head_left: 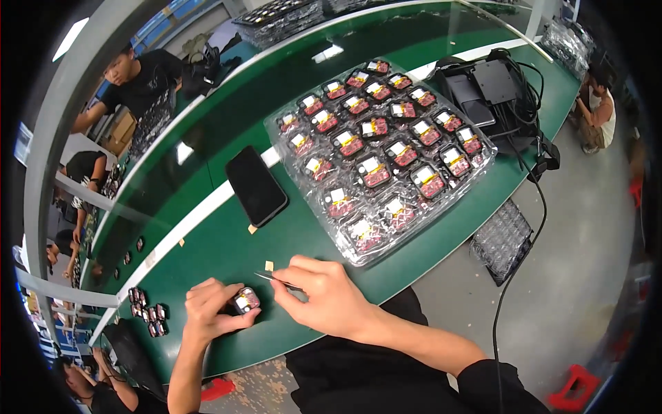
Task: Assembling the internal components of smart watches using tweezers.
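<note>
My left hand (205, 312) grips a small rounded-square device casing (247, 299) between thumb and fingers, just over the green table. The casing is black, with a reddish board and a pale patch showing inside. To its right, my right hand (323, 295) pinches a pair of tweezers (265, 276), whose tip points left. Close to that tip is a small cream-coloured square piece (269, 265); whether the two touch I cannot tell. Beyond my hands, a clear plastic tray (364, 258) holds many similar open casings with white and yellow parts.
A black smartphone (256, 186) lies left of the tray. Several loose casings (154, 320) are grouped at the table's left end. Black equipment with cables (491, 86) sits at the far right, one cable hanging past the table edge. A person (141, 83) works across the bench.
</note>
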Tool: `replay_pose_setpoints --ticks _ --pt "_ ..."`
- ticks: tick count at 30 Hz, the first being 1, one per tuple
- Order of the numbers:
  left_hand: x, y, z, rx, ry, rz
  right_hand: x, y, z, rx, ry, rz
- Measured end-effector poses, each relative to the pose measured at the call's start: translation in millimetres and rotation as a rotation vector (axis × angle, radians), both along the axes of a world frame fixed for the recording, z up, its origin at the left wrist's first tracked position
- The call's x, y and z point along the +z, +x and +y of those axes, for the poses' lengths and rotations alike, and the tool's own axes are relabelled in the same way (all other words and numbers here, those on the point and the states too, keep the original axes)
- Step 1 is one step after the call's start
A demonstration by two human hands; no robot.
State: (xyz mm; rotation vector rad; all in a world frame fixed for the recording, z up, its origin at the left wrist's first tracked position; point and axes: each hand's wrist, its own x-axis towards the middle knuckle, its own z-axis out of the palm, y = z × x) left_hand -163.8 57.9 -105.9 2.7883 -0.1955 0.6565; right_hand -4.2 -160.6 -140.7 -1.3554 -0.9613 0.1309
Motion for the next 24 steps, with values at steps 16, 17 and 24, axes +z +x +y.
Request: replay_pose_setpoints --ticks 16,17,24 --pt "87 226 -100 -0.570 0.069 0.144 1 -1 -2 0.066 -0.144 -0.025" --pt "90 228 -103 -0.554 0.085 0.270 3 -2 -3 0.083 -0.182 0.017" --pt "89 230 -107 -0.585 0.148 0.229 -1 1 -6 0.077 -0.194 0.011"
